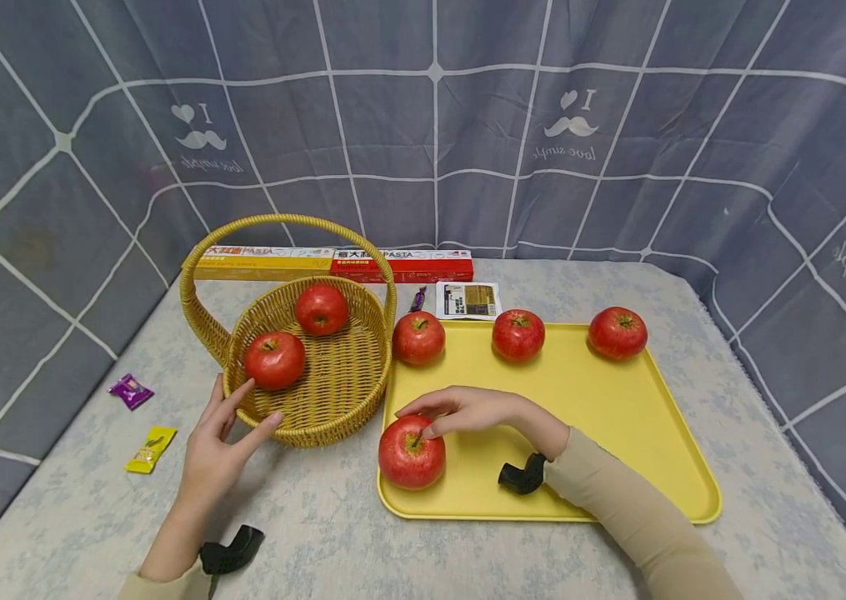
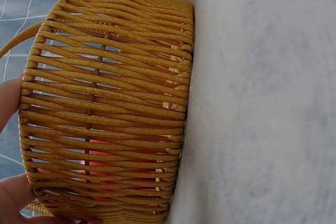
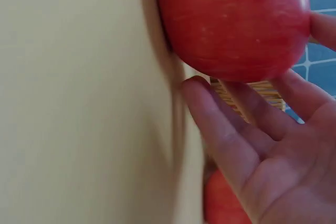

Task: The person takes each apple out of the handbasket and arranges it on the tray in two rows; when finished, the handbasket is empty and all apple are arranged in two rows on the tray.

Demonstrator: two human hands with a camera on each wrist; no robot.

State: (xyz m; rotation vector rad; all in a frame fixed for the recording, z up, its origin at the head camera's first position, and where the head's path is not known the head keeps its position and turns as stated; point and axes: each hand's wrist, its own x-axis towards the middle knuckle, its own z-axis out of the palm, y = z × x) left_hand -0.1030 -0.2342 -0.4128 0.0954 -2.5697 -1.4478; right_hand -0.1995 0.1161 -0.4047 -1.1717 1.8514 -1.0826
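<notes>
Fingers [image 1: 423,410] of our right hand [image 1: 468,410] lie spread and relaxed over the top of the nearest apple [image 1: 411,454], touching it near the stem without closing round it; the right wrist view shows the open palm [image 3: 273,166] just beside the red skin of that apple [image 3: 236,22]. It sits in the near left corner of the yellow tray [image 1: 618,417], close against the rim.

Our left hand [image 1: 216,446] rests on the table [image 1: 317,533] at the near left side of the wicker basket [image 1: 332,392], fingers straight, with the fingertips touching the woven wall. In the left wrist view the basket wall [image 2: 110,103] fills the frame, and finger pads [image 2: 8,98] show at its left edge.

Two apples lie inside the basket, one near the left [image 1: 275,360] and one farther back [image 1: 321,309]. Three more apples stand along the far edge of the tray: left [image 1: 418,337], middle [image 1: 518,335] and right [image 1: 618,332].

Beyond the basket, two long pasta boxes lie end to end, one yellow [image 1: 261,262] and one red [image 1: 403,265]. A small printed packet [image 1: 468,300] and a purple sweet [image 1: 418,298] lie between them and the tray. Well to the left on the table lie a purple wrapper [image 1: 130,390] and a yellow wrapper [image 1: 150,449].
</notes>
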